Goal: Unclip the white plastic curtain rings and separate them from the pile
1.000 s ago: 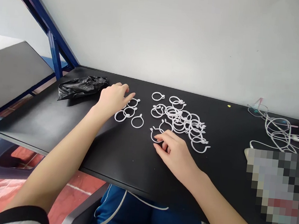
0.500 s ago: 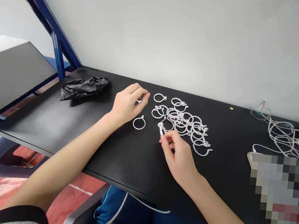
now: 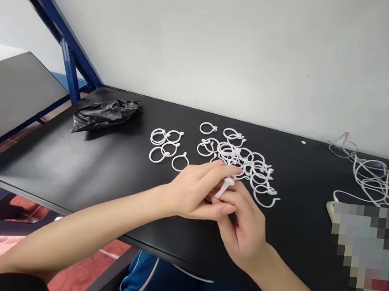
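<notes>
Clock directions are taken from your hands, with 12 o'clock toward the wall.

Position: the ring [image 3: 223, 190] is between your hands, above the table [image 3: 108, 169], edge-on and tilted, with its thick end [image 3: 229, 181] toward 1 o'clock. The rest of the loop is masked by your fingers.

Grip: your right hand [image 3: 246, 229], at 4 o'clock of the ring, appears closed on it. Your left hand [image 3: 195, 189], at 9 o'clock, curls around the same ring; the fingers overlap, so whether it pinches or only steadies cannot be told.

Handling: the step in hand is judged to be working the ring's end with both hands.
1. Support the loop with the right hand, close to the end, to limit twisting.
2. Apply left-hand pressure in line with the loop. The ring looks thin and may flex or spring out if pushed sideways.
3. Leave the end uncovered so that you can inspect it.
4. Work clear of the pile [image 3: 255, 165] at 1 o'clock; its rings overlap and could snag. The smaller group [image 3: 166, 154] lies at 10 o'clock.
</notes>
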A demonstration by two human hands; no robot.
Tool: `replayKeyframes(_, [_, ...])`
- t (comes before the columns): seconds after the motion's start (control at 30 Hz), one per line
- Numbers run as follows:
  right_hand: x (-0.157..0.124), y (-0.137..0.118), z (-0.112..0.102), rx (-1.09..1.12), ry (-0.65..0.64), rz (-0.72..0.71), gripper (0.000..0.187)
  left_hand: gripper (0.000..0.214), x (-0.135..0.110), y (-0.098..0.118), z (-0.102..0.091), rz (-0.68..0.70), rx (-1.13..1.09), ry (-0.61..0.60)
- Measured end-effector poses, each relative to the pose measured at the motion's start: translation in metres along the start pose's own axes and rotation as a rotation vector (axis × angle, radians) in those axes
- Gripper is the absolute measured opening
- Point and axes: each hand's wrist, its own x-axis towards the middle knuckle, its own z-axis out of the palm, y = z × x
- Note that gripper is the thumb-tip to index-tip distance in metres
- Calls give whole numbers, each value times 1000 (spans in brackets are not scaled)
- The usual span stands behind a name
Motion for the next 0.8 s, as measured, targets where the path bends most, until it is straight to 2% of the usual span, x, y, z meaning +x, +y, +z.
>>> replayKeyframes(0.17, [3,-2,-3,-41,19,-1,23,46,-2,-2,-2,-113,-159,-54])
replayKeyframes(0.3, [5,-5,-5,-86,44,-39,25,42,-3,-2,-2,-70,-190,-18])
replayKeyframes(0.4, [7,-8,-6,-71,60,-18,25,40,-4,-4,-2,-52,-168,-18])
replayKeyframes(0.63, [1,-9,-4,45,27,78,30,38,-7,-6,-4,-104,-83,-142])
replayKeyframes(0.8, [-8,-2,-1,93,164,64,38,33,-5,-4,-7,-74,8,-202])
